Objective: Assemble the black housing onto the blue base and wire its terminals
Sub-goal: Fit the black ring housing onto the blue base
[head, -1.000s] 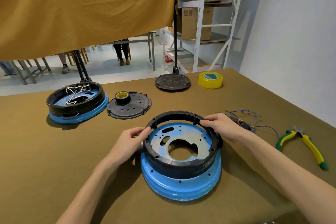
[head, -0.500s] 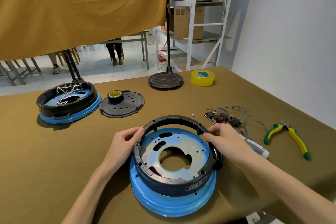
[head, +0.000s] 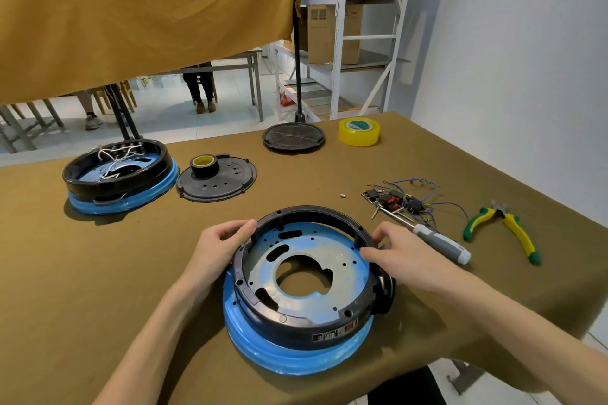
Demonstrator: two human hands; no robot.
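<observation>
A round black housing [head: 296, 329] sits on a round blue base [head: 296, 360] near the table's front edge. Inside the ring I see the base's blue-grey plate with holes. My left hand [head: 218, 248] grips the housing's left rim, fingers curled over the top edge. My right hand [head: 399, 253] holds the right rim, thumb inside and fingers outside. A bundle of blue wires with black and red terminals [head: 399, 199] lies on the cloth to the right of the housing.
A screwdriver [head: 439, 242] and yellow-green pliers [head: 506, 228] lie at the right. A wired black-and-blue unit [head: 120, 174] stands at the back left, beside a black cover plate [head: 218, 179] carrying a tape roll. Another black disc [head: 293, 137] and yellow tape [head: 359, 131] sit at the back.
The housing on the base has come closer to the table's front edge and turned slightly. Both hands stay on its rim. The screwdriver is now uncovered at the right.
</observation>
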